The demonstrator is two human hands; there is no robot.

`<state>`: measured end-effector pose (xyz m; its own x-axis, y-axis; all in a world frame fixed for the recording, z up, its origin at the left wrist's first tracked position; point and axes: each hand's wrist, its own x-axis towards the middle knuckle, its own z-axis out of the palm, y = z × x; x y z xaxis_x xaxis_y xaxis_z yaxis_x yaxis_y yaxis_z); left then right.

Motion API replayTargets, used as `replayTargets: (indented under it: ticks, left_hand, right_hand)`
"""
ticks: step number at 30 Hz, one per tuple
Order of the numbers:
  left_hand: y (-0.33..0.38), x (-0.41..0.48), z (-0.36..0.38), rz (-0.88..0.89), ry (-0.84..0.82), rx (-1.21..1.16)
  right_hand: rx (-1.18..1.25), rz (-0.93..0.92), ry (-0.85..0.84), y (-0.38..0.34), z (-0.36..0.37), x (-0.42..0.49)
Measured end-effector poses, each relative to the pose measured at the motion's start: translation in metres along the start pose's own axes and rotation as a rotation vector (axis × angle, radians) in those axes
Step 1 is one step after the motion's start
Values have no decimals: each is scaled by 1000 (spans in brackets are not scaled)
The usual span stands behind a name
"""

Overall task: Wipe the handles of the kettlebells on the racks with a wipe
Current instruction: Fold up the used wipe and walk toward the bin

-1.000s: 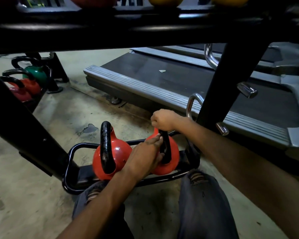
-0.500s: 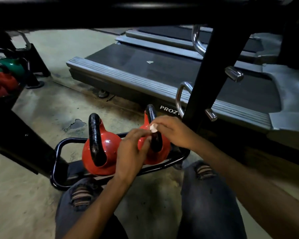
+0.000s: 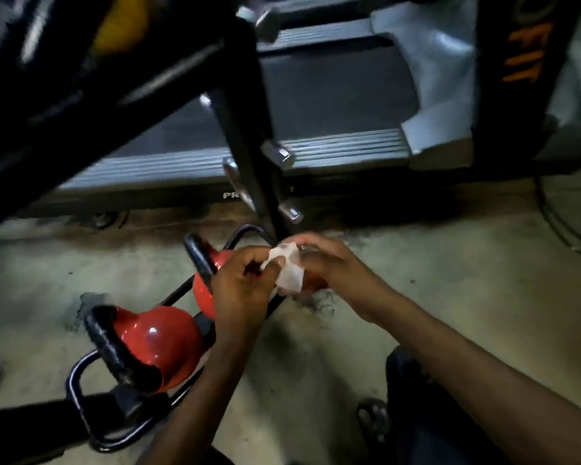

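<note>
Two red kettlebells with black handles sit on the low black rack [image 3: 78,380]. The nearer kettlebell [image 3: 155,344] is at lower left, and the farther kettlebell [image 3: 203,283] is partly behind my left hand. A crumpled white wipe [image 3: 287,268] is held between both hands, just above the rack's right end. My left hand [image 3: 242,283] pinches its left edge. My right hand [image 3: 329,263] grips its right side. Neither hand touches a kettlebell handle.
A black rack upright [image 3: 245,129] with chrome pegs rises just behind my hands. A treadmill [image 3: 332,88] lies beyond it. A slanted black rack beam [image 3: 64,105] crosses the upper left. My knee [image 3: 413,380] and sandalled foot [image 3: 373,421] are at lower right on the concrete floor.
Both hands have come off the right kettlebell's handle and now hold the wipe between them. The view has swung right and tilted, so the kettlebells sit lower left.
</note>
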<state>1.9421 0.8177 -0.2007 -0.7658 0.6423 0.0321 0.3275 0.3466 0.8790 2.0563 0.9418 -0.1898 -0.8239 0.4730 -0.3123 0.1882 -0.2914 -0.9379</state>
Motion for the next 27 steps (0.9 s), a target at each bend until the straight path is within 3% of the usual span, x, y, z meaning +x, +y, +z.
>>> replayTargets:
  ticks: [4, 8, 11, 17, 20, 24, 27]
  left_hand:
    - [73, -5, 13, -171, -293, -152]
    - [165, -34, 21, -282, -513, -163]
    - [236, -59, 16, -267, -630, -220]
    - [358, -110, -7, -71, -922, -77]
    - [408, -137, -15, -86, -985, -70]
    - [453, -176, -6, -168, -1025, -97]
    - [476, -203, 14, -185, -1139, -105]
  right_hand:
    - [-183, -70, 36, -27, -31, -67]
    - [-289, -83, 389, -76, -46, -142]
    - [-346, -91, 615, -119, -54, -202]
    - [103, 60, 853, -215, -45, -332]
    - [160, 26, 920, -254, -36, -394]
    - [-320, 33, 970, -270, -21, -450]
    - [-607, -36, 1109, -265, -31, -472]
